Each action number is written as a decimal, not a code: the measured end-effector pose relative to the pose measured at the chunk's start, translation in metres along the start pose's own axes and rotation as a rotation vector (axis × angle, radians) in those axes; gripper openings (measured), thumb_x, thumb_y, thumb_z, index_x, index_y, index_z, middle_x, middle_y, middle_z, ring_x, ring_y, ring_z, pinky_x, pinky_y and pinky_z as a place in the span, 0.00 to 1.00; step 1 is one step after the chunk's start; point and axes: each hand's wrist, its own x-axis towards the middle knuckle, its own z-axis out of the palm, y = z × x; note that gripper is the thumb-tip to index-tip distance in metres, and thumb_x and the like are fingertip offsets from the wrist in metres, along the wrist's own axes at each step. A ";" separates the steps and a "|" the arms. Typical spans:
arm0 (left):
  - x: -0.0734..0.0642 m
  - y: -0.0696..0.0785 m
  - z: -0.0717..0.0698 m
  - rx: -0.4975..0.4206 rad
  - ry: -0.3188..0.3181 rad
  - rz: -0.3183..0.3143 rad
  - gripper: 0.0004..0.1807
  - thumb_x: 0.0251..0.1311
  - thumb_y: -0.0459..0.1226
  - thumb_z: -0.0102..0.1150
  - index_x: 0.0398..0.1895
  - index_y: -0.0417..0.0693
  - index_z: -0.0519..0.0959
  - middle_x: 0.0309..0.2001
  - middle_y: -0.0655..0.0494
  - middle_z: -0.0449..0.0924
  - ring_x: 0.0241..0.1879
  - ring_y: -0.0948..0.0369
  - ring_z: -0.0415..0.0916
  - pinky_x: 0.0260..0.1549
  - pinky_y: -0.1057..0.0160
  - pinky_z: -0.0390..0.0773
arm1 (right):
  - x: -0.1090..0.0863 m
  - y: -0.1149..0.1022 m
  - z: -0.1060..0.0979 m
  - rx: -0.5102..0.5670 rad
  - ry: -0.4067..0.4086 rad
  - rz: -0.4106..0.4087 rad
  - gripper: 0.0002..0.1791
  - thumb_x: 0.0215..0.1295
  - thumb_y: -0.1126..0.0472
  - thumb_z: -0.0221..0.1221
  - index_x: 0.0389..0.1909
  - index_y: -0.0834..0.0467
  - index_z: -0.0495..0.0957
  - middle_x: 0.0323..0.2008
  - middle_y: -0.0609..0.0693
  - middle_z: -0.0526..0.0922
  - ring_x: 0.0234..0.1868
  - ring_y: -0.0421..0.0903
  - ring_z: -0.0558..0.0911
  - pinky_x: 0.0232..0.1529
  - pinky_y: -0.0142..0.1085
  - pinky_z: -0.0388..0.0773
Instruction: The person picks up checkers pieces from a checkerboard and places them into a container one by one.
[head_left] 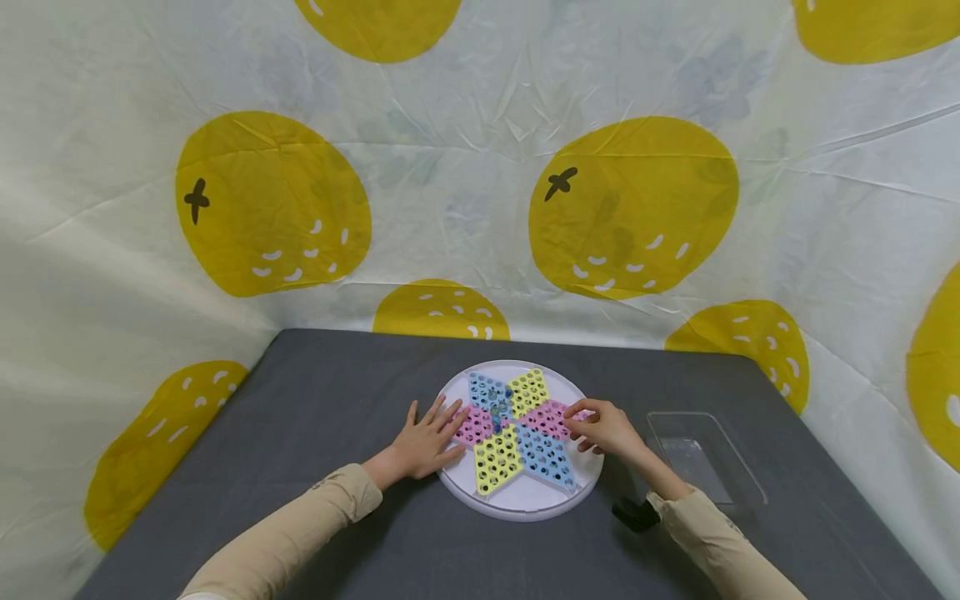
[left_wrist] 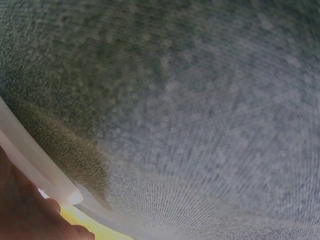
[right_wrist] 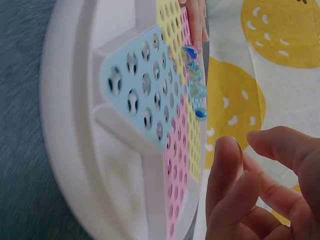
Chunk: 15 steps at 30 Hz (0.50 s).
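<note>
A round white Chinese checkers board with a pink, yellow and light blue star of holes lies before me. Several glass marbles sit in its far-left blue point and toward the centre; the right wrist view shows blue and clear marbles there. My left hand rests at the board's left rim, fingers spread, the fingertips beside the left pink point. Over the right pink point hovers my right hand, its fingers loosely bent. A gap shows between thumb and forefinger, with nothing visible in it.
To the right of the board stands a clear plastic box. A black piece sits at my right wrist. The dark grey cloth-covered table meets a white curtain with yellow fruit prints at its back and sides.
</note>
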 end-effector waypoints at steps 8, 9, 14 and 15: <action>-0.002 0.003 -0.005 -0.015 0.000 0.007 0.35 0.62 0.57 0.34 0.70 0.55 0.46 0.71 0.55 0.44 0.70 0.49 0.36 0.58 0.34 0.42 | 0.017 -0.009 0.017 0.012 -0.015 0.003 0.12 0.56 0.57 0.59 0.37 0.59 0.77 0.21 0.53 0.82 0.17 0.40 0.79 0.18 0.34 0.74; -0.001 0.003 -0.005 -0.014 -0.004 0.006 0.35 0.62 0.57 0.34 0.70 0.56 0.46 0.71 0.56 0.43 0.70 0.49 0.36 0.58 0.34 0.42 | 0.018 -0.010 0.020 0.013 -0.012 0.023 0.11 0.56 0.57 0.58 0.37 0.59 0.77 0.22 0.54 0.83 0.17 0.41 0.79 0.18 0.33 0.74; -0.001 0.002 -0.005 -0.014 -0.018 0.005 0.34 0.63 0.58 0.32 0.70 0.57 0.45 0.71 0.57 0.41 0.70 0.50 0.35 0.59 0.35 0.41 | 0.027 -0.014 0.031 0.010 -0.003 0.063 0.11 0.56 0.58 0.59 0.38 0.58 0.78 0.23 0.54 0.83 0.16 0.42 0.77 0.18 0.34 0.74; -0.001 0.002 -0.005 -0.014 -0.018 0.007 0.34 0.63 0.58 0.32 0.70 0.57 0.45 0.71 0.57 0.41 0.70 0.50 0.35 0.59 0.35 0.41 | 0.028 -0.014 0.033 0.010 -0.004 0.066 0.11 0.55 0.57 0.60 0.38 0.58 0.78 0.22 0.54 0.83 0.15 0.42 0.77 0.18 0.34 0.73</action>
